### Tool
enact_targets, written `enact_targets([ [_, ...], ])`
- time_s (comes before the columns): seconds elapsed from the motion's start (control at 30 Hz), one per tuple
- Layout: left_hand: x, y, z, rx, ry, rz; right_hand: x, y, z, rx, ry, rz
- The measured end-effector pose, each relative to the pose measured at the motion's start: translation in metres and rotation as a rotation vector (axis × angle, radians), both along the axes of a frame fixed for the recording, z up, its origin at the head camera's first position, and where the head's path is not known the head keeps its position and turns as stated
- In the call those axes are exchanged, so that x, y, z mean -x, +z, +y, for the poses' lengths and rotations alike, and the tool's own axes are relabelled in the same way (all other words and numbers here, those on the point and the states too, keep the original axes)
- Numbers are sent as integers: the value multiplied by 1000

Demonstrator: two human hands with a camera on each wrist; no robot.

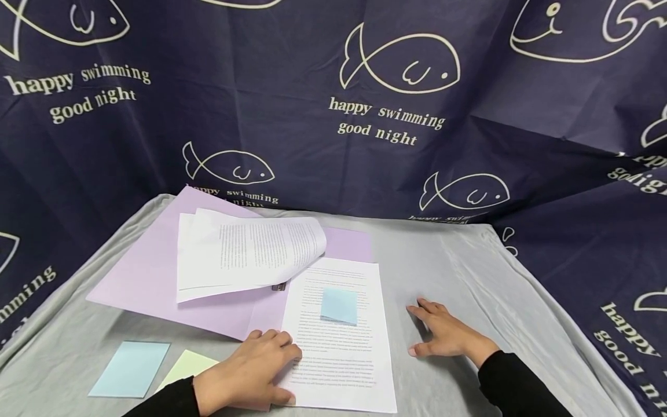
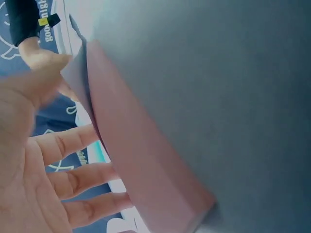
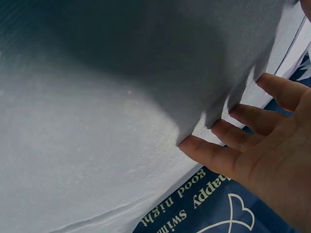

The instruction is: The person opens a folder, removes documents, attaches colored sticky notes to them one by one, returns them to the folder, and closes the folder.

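A printed white sheet (image 1: 339, 353) lies on the right side of an opened lilac folder (image 1: 140, 272). Stuck on its upper half is a small blue sticky note (image 1: 339, 307). My left hand (image 1: 255, 370) rests at the sheet's lower left edge, its fingers extended over the margin. In the left wrist view, a pink piece (image 2: 141, 150) lies beside the fingers (image 2: 73, 179), and the thumb is blurred. To the right of the sheet, my right hand (image 1: 448, 336) holds nothing; its spread fingertips (image 3: 194, 145) touch the grey cloth.
Several turned-over printed pages (image 1: 250, 249) curl up over the folder's left side, near a dark clip (image 1: 279, 286). A blue sticky pad (image 1: 130, 369) and a pale green one (image 1: 187, 368) lie at the front left. A navy fish-print curtain (image 1: 297, 116) hangs behind the grey-covered table (image 1: 417, 255).
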State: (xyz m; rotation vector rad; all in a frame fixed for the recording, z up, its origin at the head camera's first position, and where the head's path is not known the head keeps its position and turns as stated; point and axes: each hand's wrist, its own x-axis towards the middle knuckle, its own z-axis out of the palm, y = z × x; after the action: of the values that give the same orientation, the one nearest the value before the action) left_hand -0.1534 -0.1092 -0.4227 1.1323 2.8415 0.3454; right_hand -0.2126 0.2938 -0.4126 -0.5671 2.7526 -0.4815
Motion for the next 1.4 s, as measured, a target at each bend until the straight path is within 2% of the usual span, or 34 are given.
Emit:
enact_targets([
  [0.17,0,2,-1,-1,-6,-43,0,1,0,5,-7,-18],
  [0.37,3,7,-5,-90,-14,-156,0,1,0,7,-10,-25],
  [0.57,5,9,-10,-164,-51,-193,0,0,1,5,-1,-13],
  [0.67,4,10,-11,-188,-81,-158,0,-1,1,5,0,-10],
  [0.77,4,9,-11,-223,-114,-86,0,-1,1,4,0,-10],
  [1.0,3,5,-11,-383,-208,66,0,-2,0,4,2,-7],
  [1.4,1,10,-14,-490,-155,136,0,0,0,0,-4,-16],
])
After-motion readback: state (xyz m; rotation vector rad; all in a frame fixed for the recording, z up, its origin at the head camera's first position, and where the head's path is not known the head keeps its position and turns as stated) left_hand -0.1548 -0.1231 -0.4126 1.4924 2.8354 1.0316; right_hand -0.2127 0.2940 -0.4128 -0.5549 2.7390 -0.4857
